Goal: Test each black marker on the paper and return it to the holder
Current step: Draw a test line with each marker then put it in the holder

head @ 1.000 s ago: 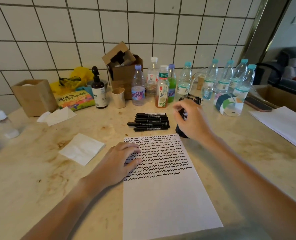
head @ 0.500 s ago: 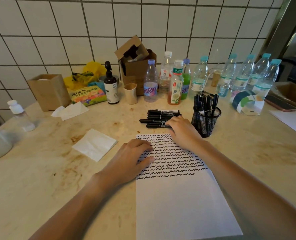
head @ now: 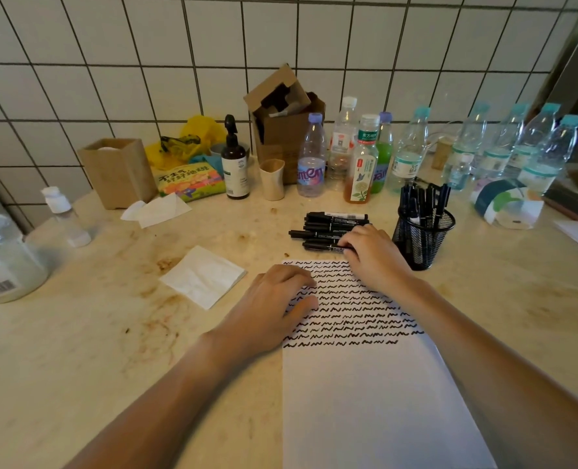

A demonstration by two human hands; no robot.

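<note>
From my feed, the left hand point(head: 270, 304) lies flat on the left edge of the paper point(head: 375, 394), its fingers point(head: 294, 275) straight and loosely spread over the first wavy black lines, gripping nothing. The right hand point(head: 374, 255) reaches over the top edge of the sheet to the pile of black markers point(head: 325, 228) lying on the table point(head: 78, 350) just beyond the paper. Its fingers curl down onto the nearest marker point(head: 319, 246) in the pile; I see the fingertips touching it, but I cannot tell whether they actually pinch it, since the hand hides that end. The marker lies on the table with the rest.

The black mesh holder point(head: 423, 240) stands just right of the right hand, upright, with several markers sticking up from it. The upper part of the paper is covered in rows of squiggles; the lower part is blank.

A folded tissue point(head: 203, 275) lies left of the paper. Along the tiled wall stand water bottles point(head: 483, 147), a brown pump bottle point(head: 235, 164) and an open cardboard box point(head: 284, 120).
</note>
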